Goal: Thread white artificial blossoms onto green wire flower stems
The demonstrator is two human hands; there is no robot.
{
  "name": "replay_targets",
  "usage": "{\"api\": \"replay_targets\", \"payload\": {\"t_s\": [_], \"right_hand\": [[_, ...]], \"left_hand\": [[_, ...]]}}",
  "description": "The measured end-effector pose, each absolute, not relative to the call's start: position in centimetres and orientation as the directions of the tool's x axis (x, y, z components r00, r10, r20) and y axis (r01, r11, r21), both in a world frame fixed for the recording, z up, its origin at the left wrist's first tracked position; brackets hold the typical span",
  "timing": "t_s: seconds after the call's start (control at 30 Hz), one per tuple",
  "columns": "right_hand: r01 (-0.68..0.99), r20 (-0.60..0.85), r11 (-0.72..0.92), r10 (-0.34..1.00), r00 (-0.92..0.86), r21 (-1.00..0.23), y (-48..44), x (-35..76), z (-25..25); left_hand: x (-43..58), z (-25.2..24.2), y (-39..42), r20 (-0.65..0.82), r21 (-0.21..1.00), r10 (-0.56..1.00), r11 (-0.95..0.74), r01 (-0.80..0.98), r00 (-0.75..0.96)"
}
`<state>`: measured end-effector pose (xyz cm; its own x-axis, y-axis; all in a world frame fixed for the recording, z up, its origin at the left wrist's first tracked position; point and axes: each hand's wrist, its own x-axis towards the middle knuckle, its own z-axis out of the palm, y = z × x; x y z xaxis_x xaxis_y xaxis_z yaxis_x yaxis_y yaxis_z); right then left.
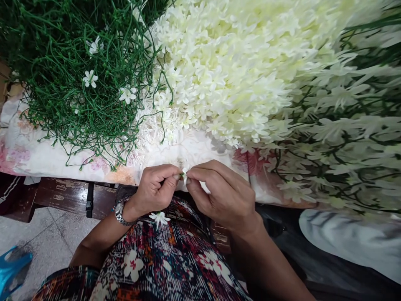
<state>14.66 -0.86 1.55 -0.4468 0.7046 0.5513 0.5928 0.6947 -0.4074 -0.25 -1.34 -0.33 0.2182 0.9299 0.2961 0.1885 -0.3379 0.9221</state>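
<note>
White flower (185,172) lies crosswise; green base (182,176) toward left hand (159,187).

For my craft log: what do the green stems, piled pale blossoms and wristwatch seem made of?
Green stems: probably plastic, satiny, with knobbed tips. Pale blossoms: thin, matte petals suggest fabric, though plastic is possible. Wristwatch: apparently metal, its links gleaming silvery.
</note>
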Motion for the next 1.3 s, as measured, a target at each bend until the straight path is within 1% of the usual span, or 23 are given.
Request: {"api": "replay_targets", "payload": {"t_s": [0.2,0.4,0.53,0.67,0.73,0.87,1.03,1.1,1.2,1.3], "right_hand": [[0.560,0.550,0.713,0.692,-0.468,-0.421,-0.7,14.5,1.5],[0.563,0.551,0.718,0.687,-0.474,-0.410,-0.6,14.3,1.4],[0.545,0.540,0.718,0.690,-0.482,-0.432,-0.4,14.6,1.5],[0.535,0.577,0.719,0.685,-0.444,-0.443,-0.2,15.2,2.0],[0.545,0.598,0.723,0.675,-0.431,-0.424,-0.2,15.4,2.3],[0.553,0.614,0.745,0.646,-0.454,-0.374,0.0,15.4,2.5],[0.548,0.611,0.757,0.632,-0.477,-0.356,0.3,15.2,2.5],[0.540,0.608,0.752,0.642,-0.468,-0.378,0.5,15.2,2.5],[0.524,0.607,0.730,0.670,-0.427,-0.439,0.6,15.4,2.8],[0.504,0.615,0.715,0.688,-0.385,-0.485,0.6,15.6,3.1]], "left_hand": [[-0.1,-0.3,-1.3,0.310,0.910,0.922,-0.359,0.209,0.231],[-0.1,-0.4,-1.2,0.337,0.897,0.915,-0.383,0.220,0.220],[-0.3,-0.1,-1.2,0.320,0.909,0.919,-0.366,0.198,0.231],[-0.6,0.7,-1.3,0.253,0.936,0.934,-0.302,0.180,0.251],[-0.7,1.3,-1.3,0.224,0.940,0.947,-0.272,0.205,0.230],[-0.7,1.9,-1.0,0.214,0.919,0.959,-0.262,0.293,0.187],[-0.7,1.8,-0.4,0.231,0.886,0.952,-0.291,0.362,0.201],[-0.8,1.6,-0.3,0.230,0.904,0.954,-0.283,0.322,0.193],[-1.0,1.2,-0.2,0.177,0.957,0.970,-0.208,0.200,0.164],[-1.0,0.9,-0.1,0.150,0.984,0.982,-0.160,0.082,0.118]]}}
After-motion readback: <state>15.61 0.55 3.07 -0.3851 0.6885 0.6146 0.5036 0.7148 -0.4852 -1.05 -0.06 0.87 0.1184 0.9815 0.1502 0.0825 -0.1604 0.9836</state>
